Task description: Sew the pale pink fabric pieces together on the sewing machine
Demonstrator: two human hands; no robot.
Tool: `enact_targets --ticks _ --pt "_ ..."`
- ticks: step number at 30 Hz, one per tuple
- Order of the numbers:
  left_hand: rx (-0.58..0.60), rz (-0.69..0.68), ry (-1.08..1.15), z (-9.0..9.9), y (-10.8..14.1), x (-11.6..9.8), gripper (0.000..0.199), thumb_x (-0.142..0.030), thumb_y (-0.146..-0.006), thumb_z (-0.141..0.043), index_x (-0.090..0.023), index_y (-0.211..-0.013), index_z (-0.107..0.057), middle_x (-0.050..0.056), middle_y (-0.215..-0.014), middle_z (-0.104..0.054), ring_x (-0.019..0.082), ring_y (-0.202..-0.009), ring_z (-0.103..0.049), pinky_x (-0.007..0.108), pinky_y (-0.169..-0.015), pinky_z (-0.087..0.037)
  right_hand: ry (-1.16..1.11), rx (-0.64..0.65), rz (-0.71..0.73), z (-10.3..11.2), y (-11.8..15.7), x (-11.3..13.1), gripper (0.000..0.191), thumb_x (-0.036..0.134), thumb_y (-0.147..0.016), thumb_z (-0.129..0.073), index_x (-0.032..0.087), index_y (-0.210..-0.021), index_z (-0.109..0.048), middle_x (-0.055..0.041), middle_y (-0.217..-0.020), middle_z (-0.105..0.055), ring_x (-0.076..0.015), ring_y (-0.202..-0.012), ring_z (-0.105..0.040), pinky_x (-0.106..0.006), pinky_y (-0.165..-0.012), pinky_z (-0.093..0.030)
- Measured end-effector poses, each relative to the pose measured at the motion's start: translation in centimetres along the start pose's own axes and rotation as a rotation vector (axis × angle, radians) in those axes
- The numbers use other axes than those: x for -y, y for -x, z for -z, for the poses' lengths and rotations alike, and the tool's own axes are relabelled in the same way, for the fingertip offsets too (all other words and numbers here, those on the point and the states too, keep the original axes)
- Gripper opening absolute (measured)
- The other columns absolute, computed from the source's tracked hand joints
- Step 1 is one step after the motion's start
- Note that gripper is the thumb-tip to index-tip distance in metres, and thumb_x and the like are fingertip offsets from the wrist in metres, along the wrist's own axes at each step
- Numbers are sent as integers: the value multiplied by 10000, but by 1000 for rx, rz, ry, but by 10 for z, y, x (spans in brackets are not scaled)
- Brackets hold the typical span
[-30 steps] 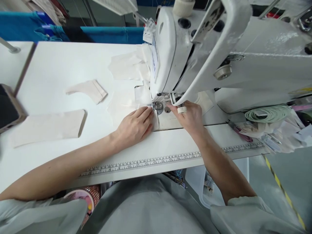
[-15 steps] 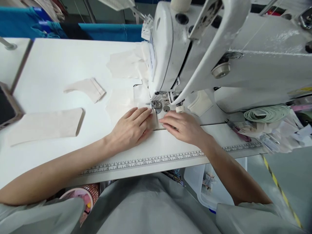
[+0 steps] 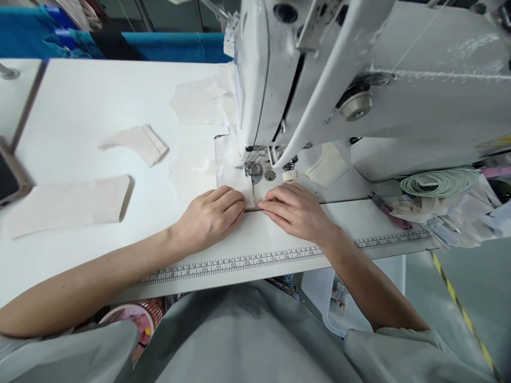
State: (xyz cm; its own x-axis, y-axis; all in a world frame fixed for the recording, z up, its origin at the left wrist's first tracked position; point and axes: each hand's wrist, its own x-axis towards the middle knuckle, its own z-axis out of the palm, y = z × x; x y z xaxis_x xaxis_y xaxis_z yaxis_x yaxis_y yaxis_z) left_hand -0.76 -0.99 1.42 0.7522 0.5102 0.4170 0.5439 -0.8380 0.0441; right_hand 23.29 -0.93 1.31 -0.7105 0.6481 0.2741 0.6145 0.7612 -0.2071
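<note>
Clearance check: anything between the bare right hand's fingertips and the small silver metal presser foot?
Nothing visible between the right hand, at its fingertips, and the presser foot. The round, ribbed beige knob sits right of that line.

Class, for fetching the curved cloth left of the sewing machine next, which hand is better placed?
Probably the left hand: it lies nearer the curved cloth, while the right hand is farther across.

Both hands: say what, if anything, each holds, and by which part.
Cannot be told: the left hand and right hand, near the presser foot, hide any hold.
</note>
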Motion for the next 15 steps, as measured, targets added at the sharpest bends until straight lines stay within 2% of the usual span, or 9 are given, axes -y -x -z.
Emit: enact_targets --ticks 10,15 --pt "-36 -10 11 0 -1 0 118 -128 -954 -493 -104 -986 -604 91 -935 -705 202 -868 -653 311 -683 -571 44 -130 90 -2 0 -1 180 199 -979 -500 191 -961 -680 -28 -863 -663 -144 -791 -554 -306 -748 -412" --pt "-55 -9 0 -2 -3 0 75 -132 -944 -527 -107 -960 -596 81 -897 -698 199 -826 -647 309 -665 -558 64 -117 118 -1 -1 1 162 200 -968 -522 190 -981 -682 -27 -869 -655 -150 -806 -546 -308 -755 -408"
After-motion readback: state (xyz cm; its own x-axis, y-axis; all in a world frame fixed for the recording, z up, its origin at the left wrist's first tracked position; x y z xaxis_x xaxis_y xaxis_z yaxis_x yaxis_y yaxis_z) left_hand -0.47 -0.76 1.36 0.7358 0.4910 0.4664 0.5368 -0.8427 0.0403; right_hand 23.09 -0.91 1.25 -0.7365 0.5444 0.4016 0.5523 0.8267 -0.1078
